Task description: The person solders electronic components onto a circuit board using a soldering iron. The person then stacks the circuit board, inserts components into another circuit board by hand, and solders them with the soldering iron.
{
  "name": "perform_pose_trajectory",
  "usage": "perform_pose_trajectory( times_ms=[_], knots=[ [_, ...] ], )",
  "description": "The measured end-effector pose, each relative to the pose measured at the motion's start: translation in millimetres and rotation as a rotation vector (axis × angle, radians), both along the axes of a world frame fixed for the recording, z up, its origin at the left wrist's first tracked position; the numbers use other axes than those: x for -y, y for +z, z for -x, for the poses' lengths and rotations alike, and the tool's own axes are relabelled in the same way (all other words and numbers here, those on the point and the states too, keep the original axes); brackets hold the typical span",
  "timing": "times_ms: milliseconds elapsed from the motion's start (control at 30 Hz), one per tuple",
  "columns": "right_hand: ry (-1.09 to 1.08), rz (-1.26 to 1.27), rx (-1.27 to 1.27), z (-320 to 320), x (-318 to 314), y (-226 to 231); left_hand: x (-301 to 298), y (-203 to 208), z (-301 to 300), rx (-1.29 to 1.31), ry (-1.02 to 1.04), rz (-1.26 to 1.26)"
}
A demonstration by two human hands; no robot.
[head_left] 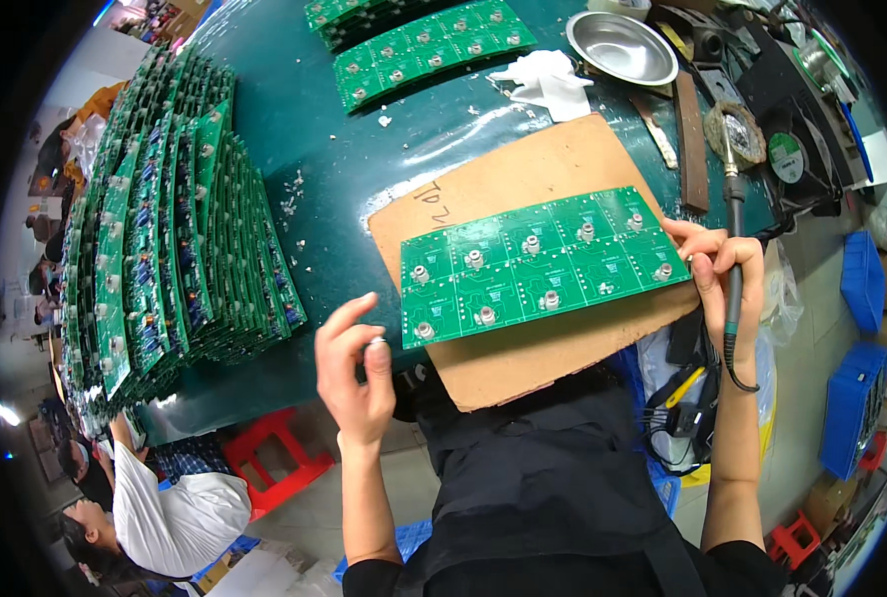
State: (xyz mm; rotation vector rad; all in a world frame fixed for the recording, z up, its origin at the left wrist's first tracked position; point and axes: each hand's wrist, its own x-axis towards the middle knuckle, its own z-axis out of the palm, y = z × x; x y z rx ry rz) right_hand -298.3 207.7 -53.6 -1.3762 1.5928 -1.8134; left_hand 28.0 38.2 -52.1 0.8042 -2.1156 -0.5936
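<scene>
1. On the far left we see a tall slanted stack of green circuit boards (170,239) leaning across the dark green table (344,149); it stands well apart from our hands.
2. Our left hand (356,363) hovers just off the near edge of the table, fingers loosely curled and holding nothing that we can make out; a small pale thing at the fingertips may be a ring or a part, and the view is too poor to tell.
3. In the middle lies the panel of green boards (543,261), flat on a sheet of brown cardboard (523,179) that overhangs the near table edge; each board on the panel carries a round metal part.
4. Our right hand (724,267) is closed around the soldering iron (733,214), held like a pen with the tip pointing far, while its fingertips touch the right edge of the panel.
5. To work this well, we judge that the free hand should steady the left end of the panel so it cannot slide on the cardboard; the iron's cord should stay clear of the boards.
6. Farther off sit a second row of green panels (429,45), a crumpled white cloth (545,82), a shiny metal bowl (621,46) and a brass-wool tip cleaner (734,131).
7. Around us the room is a busy workshop; blue bins (867,279) stand at right, a red stool (284,458) below, and another person in a white shirt (180,507) sits at near left.
</scene>
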Motion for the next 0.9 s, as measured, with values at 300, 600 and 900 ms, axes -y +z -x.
perform_pose_trajectory(
  times_ms=[300,600,900],
  knots=[
    [-0.155,0.033,-0.103,-65.9,-18.1,50.8,-69.7,58.4,49.1,-0.37,-0.425,-1.079],
    [-0.075,0.022,-0.024,-89.6,-18.6,41.1,-84.7,27.3,94.0,-0.586,-0.553,-1.578],
    [-0.006,-0.005,-0.216,-85.1,-22.0,38.6,-87.9,30.3,95.7,-0.571,-0.566,-1.568]
  ],
)
